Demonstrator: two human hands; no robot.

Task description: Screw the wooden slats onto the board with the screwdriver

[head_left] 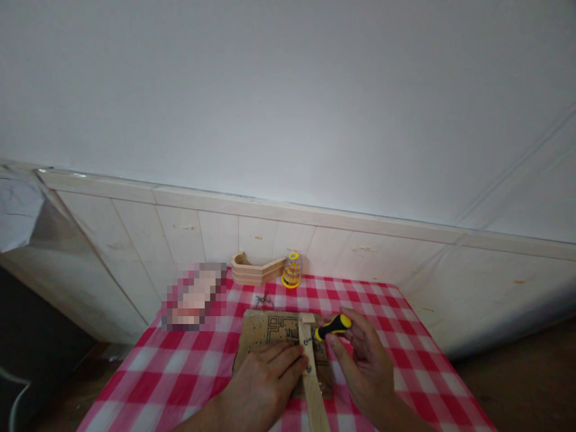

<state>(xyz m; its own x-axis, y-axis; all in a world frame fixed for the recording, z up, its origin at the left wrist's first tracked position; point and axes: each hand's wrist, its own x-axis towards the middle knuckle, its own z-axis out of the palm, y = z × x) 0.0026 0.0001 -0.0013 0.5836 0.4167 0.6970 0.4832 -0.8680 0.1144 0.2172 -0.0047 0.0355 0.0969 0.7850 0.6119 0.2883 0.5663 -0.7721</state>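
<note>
A pale wooden strip [315,393] with a small block at its far end lies lengthwise over a brown, printed flat board [254,336]. My left hand [270,375] rests across the board, its fingers pressed together and gripping the strip's left edge; its thumb is hidden. Between the thumb and fingers of my right hand [366,360] is a yellow-and-black screwdriver [333,327], tilted with its shaft down and left toward the strip. The shaft reaches a dark screw [306,342] in the strip. A second screw [308,369] sits nearer to me, beside my left fingertips.
Behind the board, several loose screws [264,299] lie on the red-and-white checked tablecloth [382,306]. A curved wooden piece [256,274] and a clear, yellow-trimmed container of bits [292,271] stand by the panelled wall [337,246]. A blurred-out object [195,297] lies at left.
</note>
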